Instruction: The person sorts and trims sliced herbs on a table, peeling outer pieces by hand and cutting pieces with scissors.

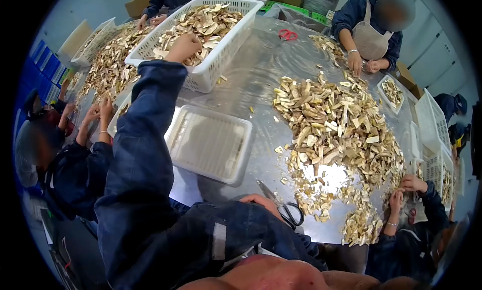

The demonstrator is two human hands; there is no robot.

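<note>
At eleven o'clock, the person's left hand (185,47) is over beige-brown mushroom slices (213,22) inside a white perforated plastic basket (203,80), while at five o'clock the right hand (262,204) is beside black-handled metal scissors (271,194) on the shiny metal tabletop (261,54), and I cannot tell whether either grip is grasping or released.

The near sleeve (140,139) is dark blue, the far basket (202,82) and tray (208,144) white, the slices (334,120) mottled cream and brown, the table (241,91) silver-grey, near scissors (301,214) black-handled and far scissors (287,38) red.
</note>
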